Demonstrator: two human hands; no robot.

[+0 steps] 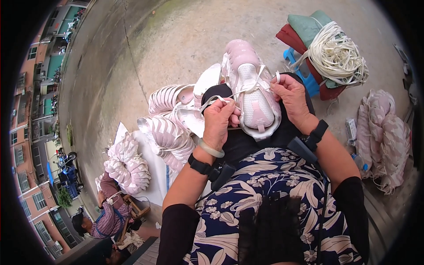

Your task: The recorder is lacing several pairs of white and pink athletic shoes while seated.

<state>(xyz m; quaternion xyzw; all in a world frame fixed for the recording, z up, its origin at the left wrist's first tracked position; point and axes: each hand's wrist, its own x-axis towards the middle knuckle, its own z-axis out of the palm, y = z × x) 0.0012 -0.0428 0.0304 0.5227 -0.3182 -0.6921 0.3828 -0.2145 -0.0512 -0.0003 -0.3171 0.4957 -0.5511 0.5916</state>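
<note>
No lettering can be read — nor any number or sign.

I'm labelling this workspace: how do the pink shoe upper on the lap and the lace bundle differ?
The shoe upper is pale pink with white mesh; the lace bundle is cream. The shoe upper is one formed piece; the lace bundle is many looped strands. The shoe upper lies on the lap, its lace pinched by left hand and right hand; the lace bundle rests on cloth, untouched. Both include pale laces.
</note>
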